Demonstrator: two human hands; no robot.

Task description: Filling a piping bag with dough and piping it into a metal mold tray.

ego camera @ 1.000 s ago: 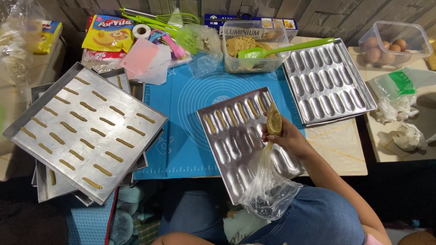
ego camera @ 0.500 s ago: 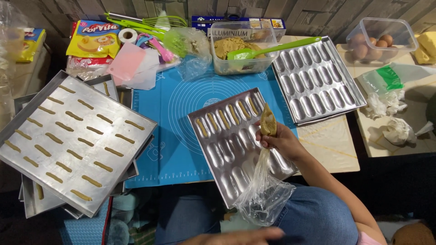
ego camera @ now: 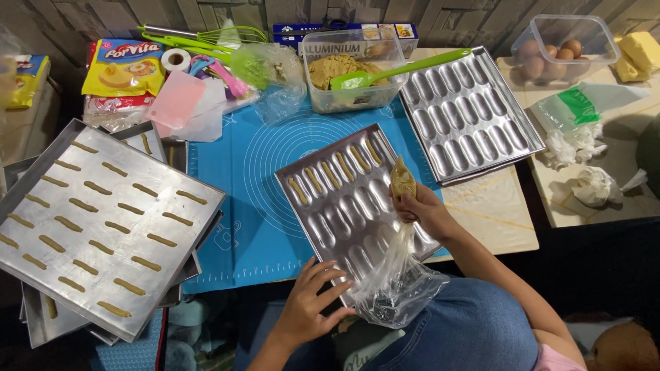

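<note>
Steadying mould tray (ego camera: 344, 206), left hand (ego camera: 309, 309) newly arrived, right hand (ego camera: 419, 206) unmoved

piping bag (ego camera: 397, 275) hides part of the mould tray's (ego camera: 323, 206) near cavities.

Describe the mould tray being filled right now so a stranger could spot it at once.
Start at the blue baking mat in the middle. The mould tray lies tilted on its right half, the left hand on its near edge and the right hand squeezing a piping bag over it. Unlike the empty mould tray behind it, its top row holds dough strips.
</note>
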